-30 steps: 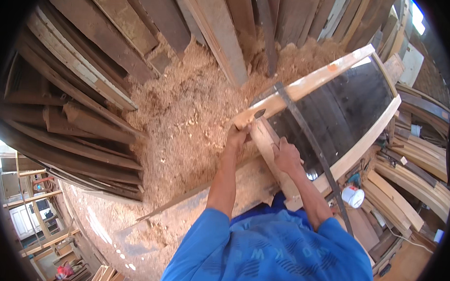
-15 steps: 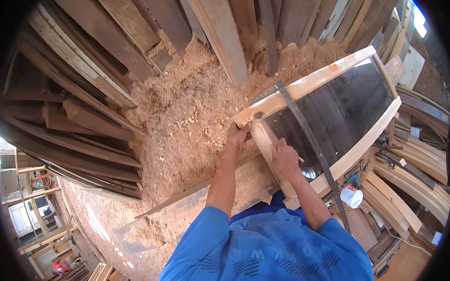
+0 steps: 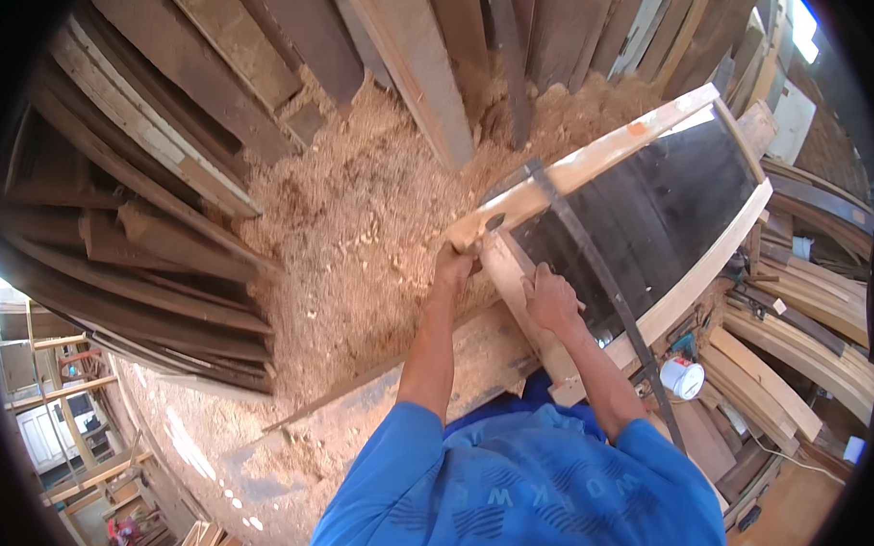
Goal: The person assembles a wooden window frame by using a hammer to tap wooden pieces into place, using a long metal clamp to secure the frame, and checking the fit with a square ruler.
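A pale wooden frame [image 3: 605, 154] lies across the workbench around a dark panel [image 3: 641, 218]. My left hand [image 3: 455, 264] is closed round the frame's near left corner, thumb and fingers at the joint beside a dark hole. My right hand [image 3: 554, 302] is curled over the inner edge of the short end rail [image 3: 525, 284]. A small pale tip sticks out beside its fingers; what it grips is mostly hidden. Just right of that hand, a long dark metal bar clamp [image 3: 601, 264] crosses the frame, with its far end at the long rail.
Wood shavings [image 3: 362, 222] cover the floor ahead. Planks [image 3: 203, 92] lean along the far and left sides. A board [image 3: 404, 387] lies left of my body. To the right are a white tub [image 3: 682, 378], a teal power tool [image 3: 683, 343] and stacked curved timber [image 3: 775, 381].
The whole view has shifted slightly left. My right hand has turned a little over the end rail, and more of the pale tip shows. My left hand stays at the corner.
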Tool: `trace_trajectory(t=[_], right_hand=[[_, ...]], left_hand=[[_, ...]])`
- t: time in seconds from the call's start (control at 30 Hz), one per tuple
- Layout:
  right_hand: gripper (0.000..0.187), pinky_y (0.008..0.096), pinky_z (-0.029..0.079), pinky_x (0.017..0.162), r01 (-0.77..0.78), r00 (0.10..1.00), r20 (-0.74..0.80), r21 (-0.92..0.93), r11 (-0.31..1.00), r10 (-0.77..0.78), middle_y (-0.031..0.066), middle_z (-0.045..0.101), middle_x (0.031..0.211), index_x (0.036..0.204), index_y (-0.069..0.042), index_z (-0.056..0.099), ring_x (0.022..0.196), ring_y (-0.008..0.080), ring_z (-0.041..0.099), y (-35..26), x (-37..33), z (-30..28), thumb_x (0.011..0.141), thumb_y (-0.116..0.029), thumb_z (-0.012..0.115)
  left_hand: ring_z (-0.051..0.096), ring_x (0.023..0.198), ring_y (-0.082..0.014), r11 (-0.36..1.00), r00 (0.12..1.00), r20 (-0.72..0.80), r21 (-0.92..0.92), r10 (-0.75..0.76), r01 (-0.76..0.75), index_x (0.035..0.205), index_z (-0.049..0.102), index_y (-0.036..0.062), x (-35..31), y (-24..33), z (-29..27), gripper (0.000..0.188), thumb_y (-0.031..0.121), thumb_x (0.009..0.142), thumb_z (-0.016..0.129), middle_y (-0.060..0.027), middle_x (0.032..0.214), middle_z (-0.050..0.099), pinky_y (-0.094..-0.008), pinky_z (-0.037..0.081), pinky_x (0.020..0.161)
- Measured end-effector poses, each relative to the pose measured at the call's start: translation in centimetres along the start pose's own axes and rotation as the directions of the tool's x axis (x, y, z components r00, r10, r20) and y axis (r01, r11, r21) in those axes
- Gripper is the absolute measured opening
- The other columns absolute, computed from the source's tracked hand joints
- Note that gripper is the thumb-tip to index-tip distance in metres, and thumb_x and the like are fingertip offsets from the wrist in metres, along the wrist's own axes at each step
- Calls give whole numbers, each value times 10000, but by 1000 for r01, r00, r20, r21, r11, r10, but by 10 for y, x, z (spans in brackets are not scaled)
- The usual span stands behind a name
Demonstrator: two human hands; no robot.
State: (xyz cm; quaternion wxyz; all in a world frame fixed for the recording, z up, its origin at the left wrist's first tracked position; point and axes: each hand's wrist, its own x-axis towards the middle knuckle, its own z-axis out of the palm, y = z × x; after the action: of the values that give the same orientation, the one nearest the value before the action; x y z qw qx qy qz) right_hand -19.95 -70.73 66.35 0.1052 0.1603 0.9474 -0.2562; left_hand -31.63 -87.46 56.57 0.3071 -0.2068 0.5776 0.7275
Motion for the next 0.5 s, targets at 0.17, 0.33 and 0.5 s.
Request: trace_trajectory(t=[0.17,0.33,0.5], right_hand=[[295,590,495,704,-36,998,-49,40,999,38,296,645,778,984,-13,496,787,515,641,21,-26,-36,934,-268,636],[289,572,489,731,-146,984,-111,-46,988,140,277,649,800,985,-18,494,814,502,636,95,-54,-34,876,-199,691],[280,559,490,800,-132,980,-149,1,991,130,273,664,889,1007,-14,505,900,483,641,98,-70,-18,861,-163,692]], left_hand=[[684,822,-178,992,997,3,97,-81,81,1194,576,33,-3,-3,-14,324,184,941,708,-74,1040,677,-328,607,682],[677,794,-187,980,989,60,158,-132,121,1281,538,32,6,-7,-16,450,256,934,717,-90,1072,667,-324,589,662],[626,1032,-315,765,905,-221,626,364,-155,1325,462,26,-5,-20,-23,588,312,898,748,-179,1194,609,-449,516,927]])
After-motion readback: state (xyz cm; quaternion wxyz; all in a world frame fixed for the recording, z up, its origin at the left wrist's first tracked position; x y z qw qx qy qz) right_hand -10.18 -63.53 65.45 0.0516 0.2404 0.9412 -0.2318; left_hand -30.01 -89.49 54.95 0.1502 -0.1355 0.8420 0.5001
